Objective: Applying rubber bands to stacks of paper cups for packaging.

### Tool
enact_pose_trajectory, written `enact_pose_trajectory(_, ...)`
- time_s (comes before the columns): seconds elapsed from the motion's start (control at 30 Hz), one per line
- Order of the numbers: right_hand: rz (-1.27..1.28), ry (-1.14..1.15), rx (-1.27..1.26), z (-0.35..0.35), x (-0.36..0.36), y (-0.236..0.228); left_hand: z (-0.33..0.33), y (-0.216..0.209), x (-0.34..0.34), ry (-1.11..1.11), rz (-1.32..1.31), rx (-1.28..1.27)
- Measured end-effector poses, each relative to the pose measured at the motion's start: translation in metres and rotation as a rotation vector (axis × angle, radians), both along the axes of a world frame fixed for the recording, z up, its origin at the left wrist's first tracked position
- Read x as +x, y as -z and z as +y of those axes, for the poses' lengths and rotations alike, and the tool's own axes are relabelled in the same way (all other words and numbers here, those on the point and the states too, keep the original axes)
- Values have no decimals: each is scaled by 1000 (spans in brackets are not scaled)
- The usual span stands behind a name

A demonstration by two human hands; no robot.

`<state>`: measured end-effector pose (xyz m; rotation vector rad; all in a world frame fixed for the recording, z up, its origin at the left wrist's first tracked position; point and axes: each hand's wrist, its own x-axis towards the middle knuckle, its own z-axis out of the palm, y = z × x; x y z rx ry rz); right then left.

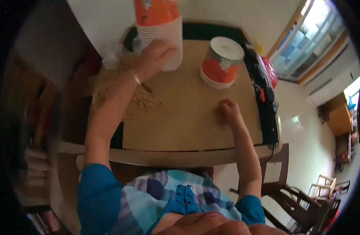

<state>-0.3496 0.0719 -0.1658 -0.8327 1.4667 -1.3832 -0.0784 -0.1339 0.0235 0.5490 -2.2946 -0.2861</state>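
A tall stack of nested white tubs [173,43], with an orange-printed tub [156,12] at its upper end, stands at the far left of the table. My left hand [155,55] is closed in front of the stack, overlapping its lower side; what its fingers hold, if anything, is hidden. To the right is a shorter orange-and-white tub [219,72] with a green band and a pale round top. My right hand [228,111] is curled closed above the board nearer me, slightly blurred, apart from that tub. Beside my left forearm lies a pile of thin tan cords [143,100].
A brown board [180,121] covers most of the table. Clear plastic wrap [111,56] lies at the far left. A black power strip with cables [268,94] runs along the right edge, with a red package [269,72] beyond. A dark wooden chair [281,172] stands right.
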Motion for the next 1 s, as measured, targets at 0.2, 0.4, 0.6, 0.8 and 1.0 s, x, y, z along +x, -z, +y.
enact_pose_trajectory(0.2, 39, -171, 27, -9, 61, -23, -52, 51, 82, -197, 325, 382)
enact_pose_trajectory(0.4, 493, -177, -316, -73, 96, -111, -75, -42, 62, -87, 499, 250)
enact_pose_trajectory(0.6, 609, 66, -681, -175, 113, -215, -116, -57, 47, 14, 553, 582)
enact_pose_trajectory(0.8, 703, 140, -714, -239, 111, -228, -114, -65, 31, 130, 487, 572)
enact_pose_trajectory(1.0, 527, 124, -828, -264, 130, -240, -98, -68, 31, 196, 617, 534)
